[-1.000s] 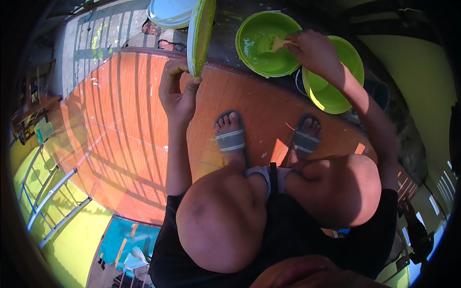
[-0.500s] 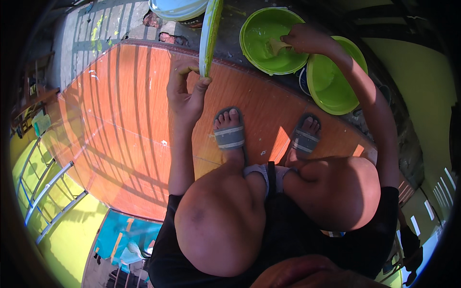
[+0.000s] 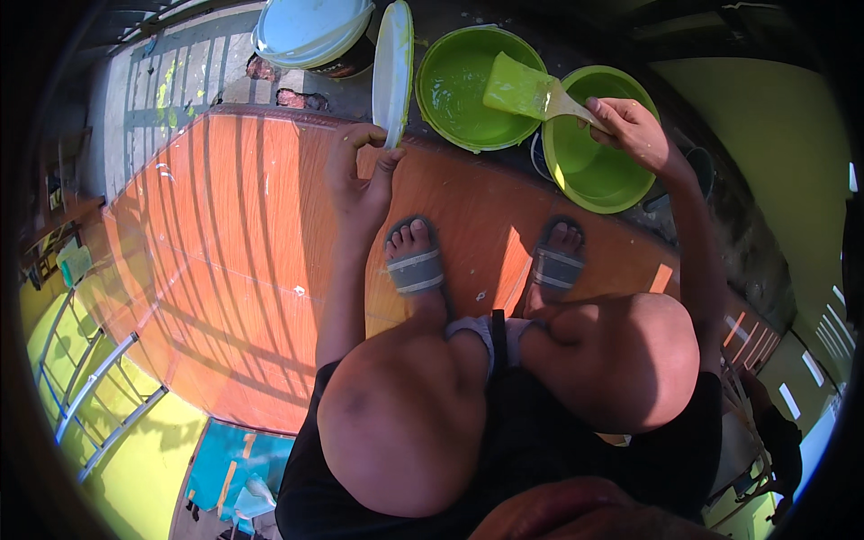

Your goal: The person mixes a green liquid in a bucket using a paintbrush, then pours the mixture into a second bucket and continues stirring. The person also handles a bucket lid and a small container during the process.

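Observation:
Between thumb and fingers, my left hand [image 3: 364, 175] pinches the rim of a round bucket lid [image 3: 393, 76], held on edge with yellow-green paint along its border. My right hand [image 3: 634, 130] grips the handle of a wide paintbrush [image 3: 522, 87], whose bristles are coated in green paint. The brush is over the left paint bucket [image 3: 441, 121], its head near that bucket's right rim. Wet green paint coats the bucket's inside. Directly below my right hand sits a second green bucket [image 3: 598, 184], touching or nearly touching the first.
White lids [image 3: 310, 31] rest on a container at the far left. My sandalled feet stand on orange wood-look tiles [image 3: 243, 270] striped with shadows. A metal ladder [image 3: 108, 369] leans at the left, near a teal board [image 3: 216, 459]. A wall [image 3: 765, 126] rises at the right.
My right hand has lifted the paintbrush out of the left bucket and moved down and right, exposing the painted bristles. The lid has tilted to show more of its pale face.

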A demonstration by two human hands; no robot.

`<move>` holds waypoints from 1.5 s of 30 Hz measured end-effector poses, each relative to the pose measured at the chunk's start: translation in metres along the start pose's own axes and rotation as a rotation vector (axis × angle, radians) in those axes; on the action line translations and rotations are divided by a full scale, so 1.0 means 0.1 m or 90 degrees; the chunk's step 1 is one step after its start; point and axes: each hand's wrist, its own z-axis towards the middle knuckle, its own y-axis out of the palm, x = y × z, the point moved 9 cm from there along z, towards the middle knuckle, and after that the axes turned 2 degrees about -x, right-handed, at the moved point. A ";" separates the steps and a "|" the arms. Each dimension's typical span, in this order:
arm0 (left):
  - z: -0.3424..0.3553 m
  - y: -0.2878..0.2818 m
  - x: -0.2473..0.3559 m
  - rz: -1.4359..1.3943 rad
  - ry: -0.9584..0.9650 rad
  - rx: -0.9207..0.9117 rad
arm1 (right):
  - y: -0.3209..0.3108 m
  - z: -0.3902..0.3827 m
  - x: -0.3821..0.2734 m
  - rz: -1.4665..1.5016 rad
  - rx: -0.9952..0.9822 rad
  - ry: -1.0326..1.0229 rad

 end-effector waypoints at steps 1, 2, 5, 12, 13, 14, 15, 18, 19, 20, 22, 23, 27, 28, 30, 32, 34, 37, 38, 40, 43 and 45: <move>0.02 0.05 0.01 -0.014 0.014 -0.002 | 0.00 -0.02 0.01 0.032 -0.001 -0.050; 0.04 0.07 0.00 -0.006 0.013 0.001 | 0.02 -0.05 0.04 0.055 -0.009 -0.082; 0.08 0.14 0.01 0.031 0.026 0.003 | 0.03 -0.16 0.06 0.109 0.002 -0.142; 0.07 0.28 0.13 0.067 0.052 -0.021 | -0.04 -0.45 -0.23 0.198 0.049 -0.216; 0.07 0.32 0.13 0.069 0.051 -0.034 | -0.06 -0.49 -0.25 0.201 0.055 -0.220; 0.07 0.36 0.15 0.077 0.056 -0.045 | -0.08 -0.55 -0.26 0.204 0.058 -0.224; 0.06 0.40 0.16 0.087 0.059 -0.057 | -0.10 -0.61 -0.25 0.209 0.059 -0.226; 0.06 0.54 0.26 0.152 0.119 -0.095 | -0.23 -0.88 -0.07 0.214 0.118 -0.193; 0.05 0.59 0.31 0.178 0.153 -0.108 | -0.28 -0.99 0.03 0.229 0.143 -0.174; 0.04 0.63 0.33 0.194 0.159 -0.113 | -0.36 -1.12 0.15 0.218 0.192 -0.151; 0.01 0.74 0.38 0.221 0.186 -0.118 | -0.53 -1.37 0.40 0.246 0.256 -0.113; 0.00 0.80 0.39 0.226 0.195 -0.131 | -0.64 -1.49 0.52 0.213 0.288 -0.081; -0.03 1.02 0.39 0.237 0.227 -0.180 | -0.92 -1.72 1.06 0.125 0.319 0.061; -0.03 1.08 0.38 0.237 0.234 -0.191 | -0.99 -1.75 1.20 0.094 0.336 0.106; -0.03 1.17 0.36 0.258 0.254 -0.205 | -1.07 -1.71 1.39 0.011 0.345 0.142; -0.03 1.23 0.34 0.272 0.265 -0.224 | -1.13 -1.63 1.53 -0.059 0.331 0.175; -0.04 1.28 0.30 0.280 0.266 -0.245 | -1.15 -1.50 1.62 -0.109 0.284 0.189; -0.04 1.33 0.27 0.293 0.273 -0.263 | -1.20 -1.31 1.56 -0.161 0.204 0.139; -0.04 1.35 0.26 0.290 0.281 -0.268 | -1.23 -1.25 1.44 -0.212 0.182 0.070; -0.02 1.38 0.25 0.287 0.288 -0.284 | -1.30 -1.21 1.27 -0.281 0.180 -0.005; -0.01 1.40 0.28 0.282 0.303 -0.300 | -1.42 -1.22 1.38 -0.239 0.172 0.143; 0.00 1.39 0.30 0.264 0.282 -0.291 | -1.46 -1.23 1.34 -0.202 0.188 0.150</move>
